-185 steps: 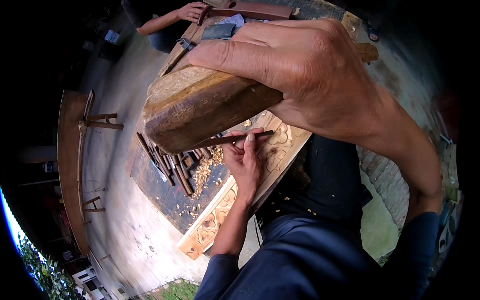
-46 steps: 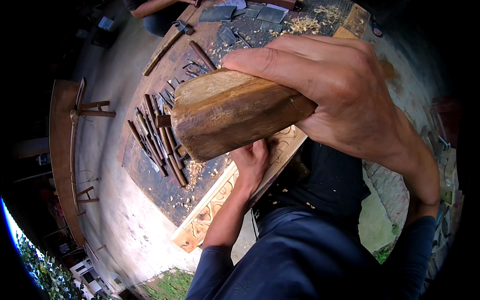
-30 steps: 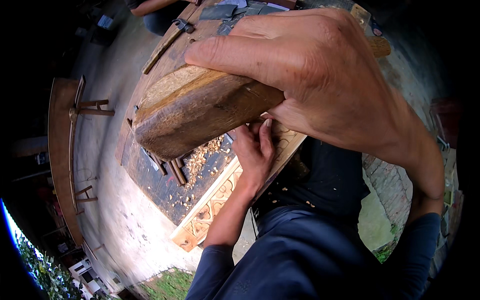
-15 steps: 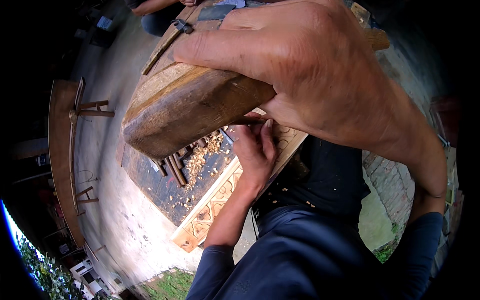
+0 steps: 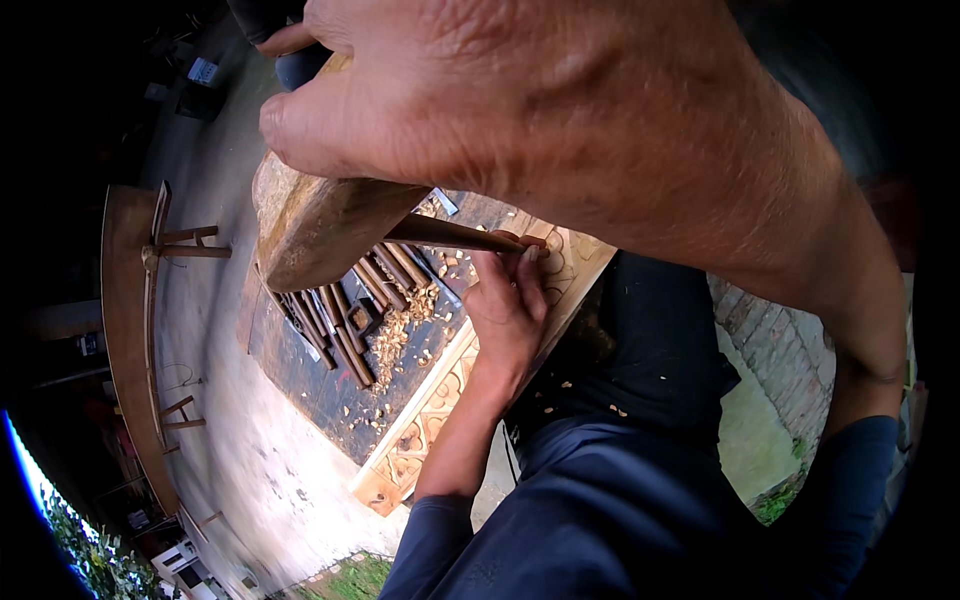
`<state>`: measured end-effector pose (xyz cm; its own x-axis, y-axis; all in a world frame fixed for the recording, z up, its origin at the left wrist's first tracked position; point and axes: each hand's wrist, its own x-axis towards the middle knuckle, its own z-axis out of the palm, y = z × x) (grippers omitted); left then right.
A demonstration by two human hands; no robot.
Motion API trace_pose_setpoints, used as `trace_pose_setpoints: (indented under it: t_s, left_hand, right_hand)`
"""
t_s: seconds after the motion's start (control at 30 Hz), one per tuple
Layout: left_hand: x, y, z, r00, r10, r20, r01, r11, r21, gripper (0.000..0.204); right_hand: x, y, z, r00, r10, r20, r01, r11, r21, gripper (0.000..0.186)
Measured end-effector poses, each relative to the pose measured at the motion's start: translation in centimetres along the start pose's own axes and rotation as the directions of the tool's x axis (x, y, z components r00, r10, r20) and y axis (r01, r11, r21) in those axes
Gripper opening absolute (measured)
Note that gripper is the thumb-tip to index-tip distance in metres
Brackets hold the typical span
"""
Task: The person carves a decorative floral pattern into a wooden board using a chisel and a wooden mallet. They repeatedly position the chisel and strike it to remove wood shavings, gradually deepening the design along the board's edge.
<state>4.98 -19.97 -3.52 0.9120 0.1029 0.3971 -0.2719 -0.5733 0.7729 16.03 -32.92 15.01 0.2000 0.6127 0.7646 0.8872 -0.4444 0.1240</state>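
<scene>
My right hand (image 5: 520, 110) fills the upper middle, closed round a worn wooden mallet (image 5: 335, 225). The mallet's blocky head juts out to the left below my thumb; its handle is hidden. Under it, my left hand (image 5: 507, 295) pinches a carving chisel (image 5: 455, 235) with a brown wooden handle, leaning over a carved board (image 5: 440, 405). The fingers hide the chisel's tip. The handle's upper end reaches close to the mallet, and I cannot tell whether they touch. Leaf and scroll patterns run along the pale board.
Several chisels (image 5: 345, 330) lie side by side on the dark workbench (image 5: 300, 375), left of the board. Wood shavings (image 5: 395, 345) are scattered beside them. Another person's hand (image 5: 287, 40) shows at the upper left. A long wooden bench (image 5: 130, 330) stands farther left.
The right hand and mallet have shifted left and nearer the camera, uncovering more of the chisel handle and the tools on the bench. My left hand stays at almost the same place.
</scene>
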Motion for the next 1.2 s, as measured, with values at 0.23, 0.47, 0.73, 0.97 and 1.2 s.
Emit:
trace_pose_setpoints:
  t_s: [0.23, 0.47, 0.73, 0.97, 1.2]
  left_hand:
    - [-0.7, -1.5, -0.7, 0.999, -0.012, 0.033, 0.01, 0.997, 0.083, 0.04]
    - [0.1, -3.2, -1.9, 0.975, -0.221, -0.005, 0.175, 0.788, -0.591, 0.022]
    - [3.2, -4.8, -3.7, 0.91, -0.326, 0.258, 0.406, 0.565, -0.718, 0.024]
    - [2.2, -6.0, -2.5, 0.893, -0.318, 0.319, 0.447, 0.531, -0.72, 0.021]
    - [2.9, -5.4, -2.4, 0.892, -0.283, 0.353, 0.451, 0.623, -0.639, 0.021]
  right_hand:
    - [0.1, 0.4, 0.2, 0.999, -0.043, -0.017, 0.043, 0.999, -0.019, 0.064]
    - [-1.6, 0.5, -2.6, 0.978, 0.204, 0.039, -0.207, 0.942, 0.264, 0.062]
    - [-12.3, -0.5, -2.6, 0.442, 0.74, 0.507, -0.871, 0.22, 0.439, 0.059]
    - [-16.6, -2.1, -0.3, 0.097, 0.735, 0.671, -0.957, -0.116, 0.266, 0.039]
    - [-17.6, -2.1, 1.3, 0.048, 0.753, 0.657, -0.926, -0.212, 0.311, 0.027]
